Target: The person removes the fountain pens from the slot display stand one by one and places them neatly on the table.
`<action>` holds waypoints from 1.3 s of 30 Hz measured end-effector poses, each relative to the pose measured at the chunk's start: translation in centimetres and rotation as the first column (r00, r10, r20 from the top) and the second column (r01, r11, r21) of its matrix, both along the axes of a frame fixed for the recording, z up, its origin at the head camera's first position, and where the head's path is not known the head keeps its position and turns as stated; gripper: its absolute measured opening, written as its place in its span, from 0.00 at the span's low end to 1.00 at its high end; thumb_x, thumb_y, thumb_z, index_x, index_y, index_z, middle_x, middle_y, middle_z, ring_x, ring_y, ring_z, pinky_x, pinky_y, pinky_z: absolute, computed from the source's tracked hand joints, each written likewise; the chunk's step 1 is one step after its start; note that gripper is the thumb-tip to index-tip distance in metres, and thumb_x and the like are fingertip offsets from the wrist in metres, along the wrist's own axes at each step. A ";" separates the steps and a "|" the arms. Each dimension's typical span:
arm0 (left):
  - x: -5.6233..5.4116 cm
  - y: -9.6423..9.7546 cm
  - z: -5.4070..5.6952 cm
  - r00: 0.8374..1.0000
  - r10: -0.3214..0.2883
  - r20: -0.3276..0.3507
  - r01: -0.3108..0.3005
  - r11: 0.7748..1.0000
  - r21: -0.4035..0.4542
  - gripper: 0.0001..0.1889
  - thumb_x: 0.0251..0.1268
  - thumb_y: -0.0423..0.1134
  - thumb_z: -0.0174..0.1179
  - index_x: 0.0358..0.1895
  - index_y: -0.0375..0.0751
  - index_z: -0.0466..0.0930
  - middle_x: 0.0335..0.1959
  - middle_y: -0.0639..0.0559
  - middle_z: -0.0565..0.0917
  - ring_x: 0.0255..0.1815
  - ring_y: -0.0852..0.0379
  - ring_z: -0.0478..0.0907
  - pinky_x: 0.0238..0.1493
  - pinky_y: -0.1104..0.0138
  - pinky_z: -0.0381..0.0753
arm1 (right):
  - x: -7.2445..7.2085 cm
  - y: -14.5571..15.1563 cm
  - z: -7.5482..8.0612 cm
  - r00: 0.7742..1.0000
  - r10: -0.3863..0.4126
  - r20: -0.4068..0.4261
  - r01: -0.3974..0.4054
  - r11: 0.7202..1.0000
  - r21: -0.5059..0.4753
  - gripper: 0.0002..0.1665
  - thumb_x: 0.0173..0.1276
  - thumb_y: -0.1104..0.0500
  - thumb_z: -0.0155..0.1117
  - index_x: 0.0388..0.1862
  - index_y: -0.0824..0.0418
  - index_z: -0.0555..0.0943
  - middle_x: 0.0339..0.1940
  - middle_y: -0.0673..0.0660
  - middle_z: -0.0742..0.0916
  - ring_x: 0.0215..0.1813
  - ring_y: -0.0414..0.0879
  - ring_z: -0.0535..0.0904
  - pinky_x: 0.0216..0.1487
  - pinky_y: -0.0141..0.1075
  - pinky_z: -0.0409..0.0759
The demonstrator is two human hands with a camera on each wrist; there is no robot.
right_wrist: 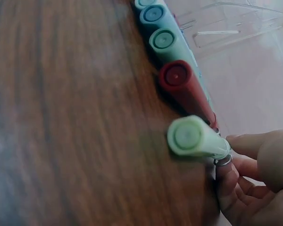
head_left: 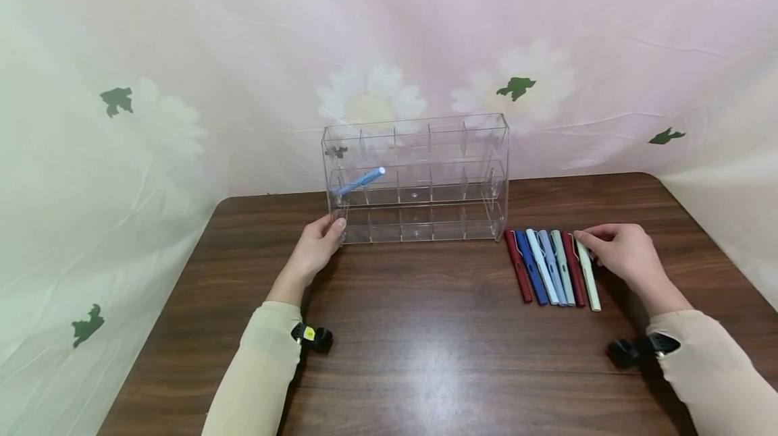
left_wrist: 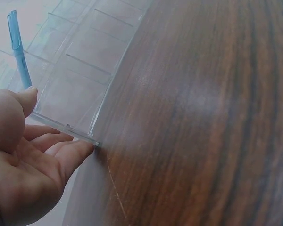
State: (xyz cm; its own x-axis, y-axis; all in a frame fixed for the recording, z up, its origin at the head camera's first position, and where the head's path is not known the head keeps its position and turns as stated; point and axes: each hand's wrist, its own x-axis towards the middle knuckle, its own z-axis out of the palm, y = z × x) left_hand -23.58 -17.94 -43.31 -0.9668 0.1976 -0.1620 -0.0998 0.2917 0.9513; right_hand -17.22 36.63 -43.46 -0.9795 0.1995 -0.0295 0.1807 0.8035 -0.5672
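Note:
A clear plastic pen rack [head_left: 416,241] with stepped rows of compartments stands at the back of the table. My left hand [head_left: 317,247] grips its lower left end, the thumb in front and the fingers along the side wall. One light blue pen [head_left: 363,180] leans to the right in a left compartment of the middle row. At the right, my right hand [head_left: 629,257] pinches the upper end of a pale green pen [head_left: 589,281] between thumb and fingers. That pen is the rightmost of a row, beside a dark red pen [head_left: 574,270]; its far end is hidden by the fingers.
Left of these lie a grey-green pen [head_left: 563,267], a light blue-grey pen [head_left: 552,267], a pale blue pen [head_left: 542,267], a dark blue pen [head_left: 531,267] and another dark red pen [head_left: 519,267]. A flowered cloth [head_left: 267,71] hangs behind the wooden table [head_left: 425,341].

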 end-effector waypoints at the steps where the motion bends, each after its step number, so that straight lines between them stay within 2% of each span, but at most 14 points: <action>1: 0.0 0.0 0.0 1.000 -0.002 0.000 0.002 1.000 0.002 0.33 0.92 0.48 0.44 0.86 0.31 0.55 0.85 0.33 0.64 0.85 0.37 0.64 0.82 0.48 0.68 | 0.0 0.0 0.0 1.000 0.002 0.002 -0.002 1.000 0.007 0.33 0.84 0.44 0.62 0.56 0.76 0.86 0.40 0.70 0.91 0.31 0.45 0.82 0.29 0.37 0.78; 9: 0.1 0.0 -0.1 1.000 -0.008 -0.004 0.008 1.000 0.006 0.33 0.92 0.48 0.45 0.86 0.30 0.54 0.85 0.32 0.63 0.85 0.35 0.64 0.83 0.47 0.67 | -0.1 -0.1 0.2 1.000 0.020 0.014 -0.021 0.999 0.037 0.33 0.83 0.44 0.62 0.55 0.78 0.85 0.37 0.69 0.91 0.30 0.46 0.83 0.29 0.37 0.78; 19: -0.1 0.0 0.0 1.000 0.005 0.008 -0.005 1.000 -0.007 0.34 0.91 0.49 0.46 0.86 0.31 0.55 0.84 0.33 0.65 0.83 0.36 0.66 0.81 0.48 0.70 | 1.0 0.1 1.0 1.000 -0.023 0.012 0.024 0.998 -0.050 0.36 0.85 0.41 0.58 0.58 0.76 0.85 0.32 0.59 0.91 0.29 0.42 0.82 0.28 0.35 0.81; 26: -0.2 -0.3 -0.1 1.000 -0.001 0.011 0.001 1.000 0.004 0.34 0.91 0.50 0.46 0.86 0.31 0.55 0.85 0.35 0.65 0.84 0.38 0.66 0.81 0.50 0.71 | 1.9 -0.5 2.1 0.999 -0.023 -0.031 0.019 0.994 -0.110 0.34 0.85 0.41 0.59 0.61 0.73 0.84 0.33 0.60 0.91 0.28 0.39 0.82 0.28 0.32 0.80; 32: -0.1 -0.4 0.0 1.000 0.010 0.008 -0.010 1.000 0.003 0.34 0.91 0.51 0.47 0.86 0.32 0.56 0.85 0.36 0.65 0.85 0.40 0.65 0.81 0.51 0.72 | 2.1 -1.7 2.7 0.999 0.006 -0.054 -0.013 0.993 -0.120 0.33 0.84 0.41 0.60 0.61 0.71 0.85 0.33 0.59 0.91 0.29 0.40 0.84 0.29 0.30 0.81; 35: 0.0 -0.2 0.2 1.000 0.022 0.004 -0.022 1.000 -0.022 0.34 0.90 0.52 0.49 0.85 0.32 0.59 0.82 0.36 0.70 0.80 0.40 0.73 0.80 0.50 0.74 | 2.1 -2.2 2.9 0.998 0.016 -0.067 -0.024 0.992 -0.125 0.32 0.84 0.41 0.60 0.61 0.70 0.85 0.35 0.61 0.91 0.30 0.40 0.84 0.30 0.29 0.82; 37: 0.0 -0.1 0.3 0.999 0.034 -0.011 -0.035 0.998 -0.060 0.33 0.89 0.54 0.50 0.83 0.34 0.64 0.74 0.36 0.78 0.70 0.42 0.80 0.75 0.52 0.80 | 2.1 -2.6 3.1 0.996 0.027 -0.085 -0.037 0.991 -0.127 0.31 0.84 0.41 0.61 0.61 0.69 0.85 0.36 0.61 0.91 0.30 0.39 0.84 0.30 0.29 0.82; 39: 0.1 0.1 0.4 0.999 0.050 -0.018 -0.051 0.995 -0.085 0.31 0.89 0.53 0.51 0.80 0.35 0.70 0.67 0.36 0.82 0.60 0.43 0.82 0.72 0.52 0.82 | 2.1 -2.9 3.2 0.994 0.040 -0.105 -0.054 0.990 -0.134 0.30 0.84 0.41 0.61 0.61 0.68 0.86 0.37 0.63 0.92 0.30 0.39 0.85 0.30 0.29 0.82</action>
State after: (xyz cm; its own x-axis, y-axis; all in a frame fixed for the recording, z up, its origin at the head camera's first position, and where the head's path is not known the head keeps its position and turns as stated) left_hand -23.53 -17.86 -42.87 -0.9778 0.1347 -0.1608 -0.1016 0.3665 0.9249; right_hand -15.13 33.69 -40.29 -0.9868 0.1545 0.0476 0.0803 0.7239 -0.6852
